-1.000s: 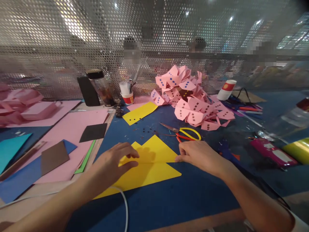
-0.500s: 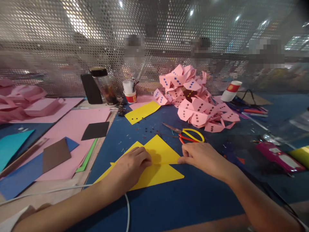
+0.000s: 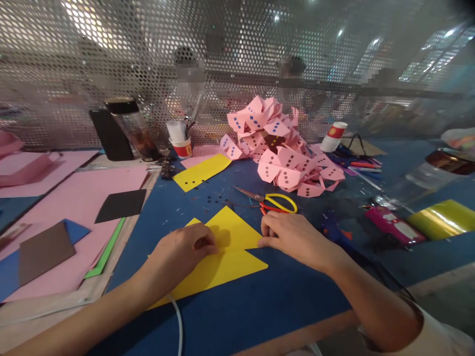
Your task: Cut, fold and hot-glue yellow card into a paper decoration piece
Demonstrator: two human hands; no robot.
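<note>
A folded sheet of yellow paper (image 3: 237,231) lies on the blue table mat in front of me, with pointed flaps at the top and right. My left hand (image 3: 185,254) rests on its left part, the fingers curled and pressed down on the fold; the fingertips are partly hidden. At the paper's right corner, my right hand (image 3: 289,233) is closed, with thumb and forefinger pinching the tip. Just beyond that hand lies a pair of scissors (image 3: 269,200) with yellow and red handles, blades pointing left.
Pink folded paper pieces (image 3: 285,148) with small dark squares are heaped behind the scissors. A yellow strip (image 3: 204,170) lies near a paper cup (image 3: 181,147). Coloured sheets (image 3: 118,198) cover the left side. A glue gun (image 3: 332,225), magenta case (image 3: 393,225) and jar (image 3: 441,170) are at right.
The view has swung right, so the whole scene sits further left. Both hands stay on the yellow paper in nearly the same places, the left fingers slightly more curled.
</note>
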